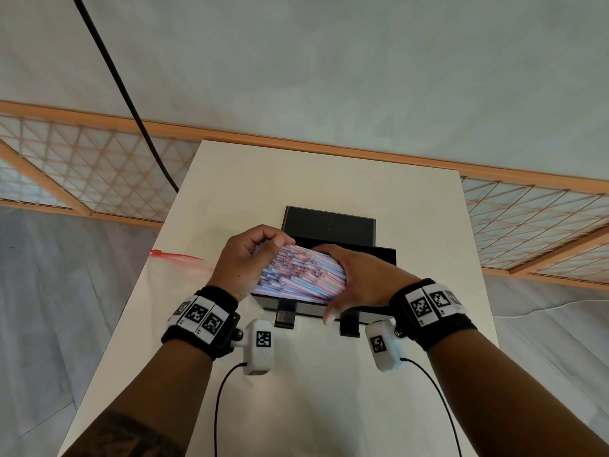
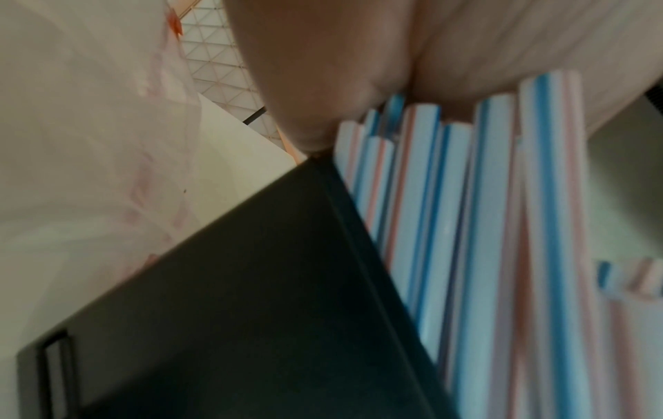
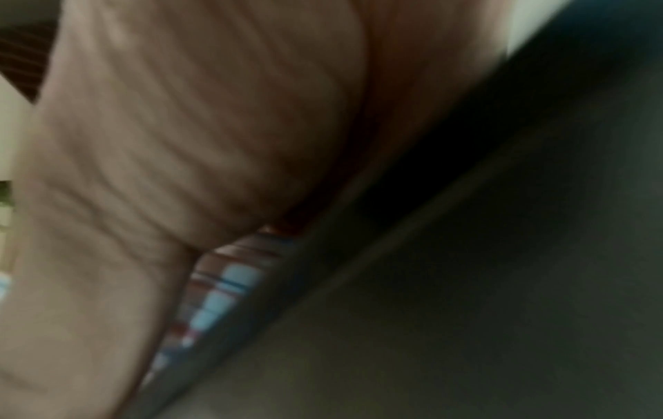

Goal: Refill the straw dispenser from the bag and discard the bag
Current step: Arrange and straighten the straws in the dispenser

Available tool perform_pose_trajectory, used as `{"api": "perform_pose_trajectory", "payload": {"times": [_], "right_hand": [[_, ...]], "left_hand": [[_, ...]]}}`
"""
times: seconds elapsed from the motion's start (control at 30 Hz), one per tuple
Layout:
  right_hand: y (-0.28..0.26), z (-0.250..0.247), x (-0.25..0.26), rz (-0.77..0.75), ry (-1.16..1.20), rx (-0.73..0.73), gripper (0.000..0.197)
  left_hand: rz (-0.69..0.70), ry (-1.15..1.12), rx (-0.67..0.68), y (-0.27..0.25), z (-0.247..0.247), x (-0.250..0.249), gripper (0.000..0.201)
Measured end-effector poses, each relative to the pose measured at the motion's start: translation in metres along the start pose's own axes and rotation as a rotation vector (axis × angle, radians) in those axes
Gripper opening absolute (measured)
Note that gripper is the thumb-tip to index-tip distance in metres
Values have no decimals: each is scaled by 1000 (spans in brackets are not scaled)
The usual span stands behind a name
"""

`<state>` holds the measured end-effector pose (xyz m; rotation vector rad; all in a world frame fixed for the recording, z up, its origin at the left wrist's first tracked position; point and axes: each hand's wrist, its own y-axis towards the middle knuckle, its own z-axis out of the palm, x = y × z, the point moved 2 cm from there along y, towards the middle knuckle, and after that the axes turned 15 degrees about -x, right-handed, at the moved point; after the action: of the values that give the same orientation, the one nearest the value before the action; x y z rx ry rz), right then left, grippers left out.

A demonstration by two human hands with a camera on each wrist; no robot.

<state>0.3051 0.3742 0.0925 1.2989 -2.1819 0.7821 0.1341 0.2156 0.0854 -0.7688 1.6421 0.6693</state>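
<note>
A bundle of blue- and red-striped straws (image 1: 301, 275) lies across the top of the black straw dispenser (image 1: 384, 255), whose lid (image 1: 329, 225) stands open at the back. My left hand (image 1: 250, 258) curls its fingers over the bundle's left end; the left wrist view shows the straws (image 2: 502, 226) beside the dispenser wall (image 2: 251, 311). My right hand (image 1: 359, 278) cups the right end, thumb down at the front; the right wrist view shows the straws (image 3: 222, 286) under the palm. The clear bag (image 1: 178, 268) with a red zip lies flat at the table's left edge.
The dispenser stands mid-way along a narrow white table (image 1: 313, 390). A wooden lattice screen (image 1: 82, 169) runs behind the table, and a black cable (image 1: 125, 94) hangs down at the back left. Thin cables trail from both wrist cameras over the near tabletop.
</note>
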Motion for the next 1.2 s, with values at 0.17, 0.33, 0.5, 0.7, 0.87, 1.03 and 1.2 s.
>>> {"api": "perform_pose_trajectory", "payload": {"times": [0.17, 0.33, 0.5, 0.7, 0.87, 1.03, 1.2], "right_hand": [[5, 6, 3, 7, 37, -31, 109], [4, 7, 6, 32, 47, -70, 101], [1, 5, 12, 19, -32, -107, 101], [3, 5, 15, 44, 8, -53, 97], [3, 2, 21, 26, -7, -38, 93], [7, 6, 18, 53, 67, 16, 89], [14, 1, 15, 85, 121, 65, 85]], "left_hand": [[0, 1, -10, 1, -1, 2, 16], [-5, 51, -127, -1, -2, 3, 14], [8, 55, -286, -27, -11, -3, 34], [26, 91, -170, -52, -3, 3, 63], [48, 200, -117, -44, -4, 0, 70], [34, 198, -126, -42, 0, -1, 72], [45, 192, -146, -43, 4, 2, 68]]}}
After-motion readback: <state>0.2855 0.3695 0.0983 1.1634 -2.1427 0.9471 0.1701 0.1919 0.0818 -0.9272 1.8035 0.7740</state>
